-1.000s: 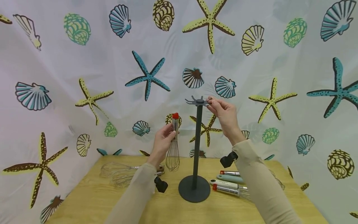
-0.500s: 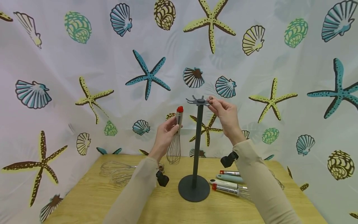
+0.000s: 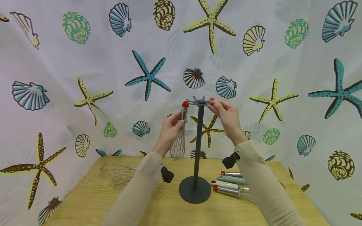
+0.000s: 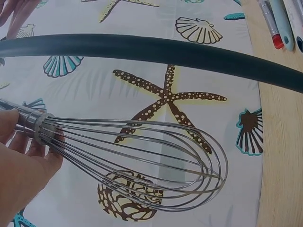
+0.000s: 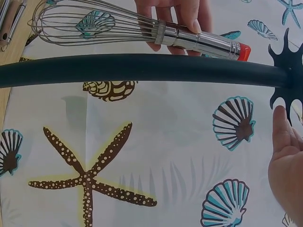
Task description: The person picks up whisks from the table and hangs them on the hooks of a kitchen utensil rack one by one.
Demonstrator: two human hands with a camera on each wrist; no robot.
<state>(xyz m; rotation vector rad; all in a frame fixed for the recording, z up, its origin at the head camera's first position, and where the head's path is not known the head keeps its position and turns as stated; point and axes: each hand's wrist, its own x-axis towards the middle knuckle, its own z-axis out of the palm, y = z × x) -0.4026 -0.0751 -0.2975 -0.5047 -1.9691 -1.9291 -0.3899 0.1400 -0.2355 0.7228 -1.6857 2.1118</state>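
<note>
In the head view my left hand [image 3: 169, 130] holds a wire whisk [image 3: 184, 114] upright by its metal handle, red end cap up and wire loops hanging down. The whisk is left of a dark stand [image 3: 199, 141], its cap just below and beside the hooked top [image 3: 201, 101]. My right hand [image 3: 226, 116] pinches a hook on the right side of that top with thumb and fingers. The left wrist view shows the whisk's wire loops [image 4: 142, 156] apart from the pole [image 4: 142, 47]. In the right wrist view a fingertip [image 5: 280, 113] touches the hooked top.
On the wooden table [image 3: 169, 207], several whisks [image 3: 117, 172] lie at the left, partly behind my left sleeve. More whisks lie at the right, including white-handled [image 3: 226, 184], teal-handled [image 3: 232, 179] and red-capped [image 3: 227, 190] ones. A shell-and-starfish curtain [image 3: 169, 62] hangs behind.
My left hand has raised the whisk and moved it right, toward the stand's hooked top. My right hand has stayed on the hook.
</note>
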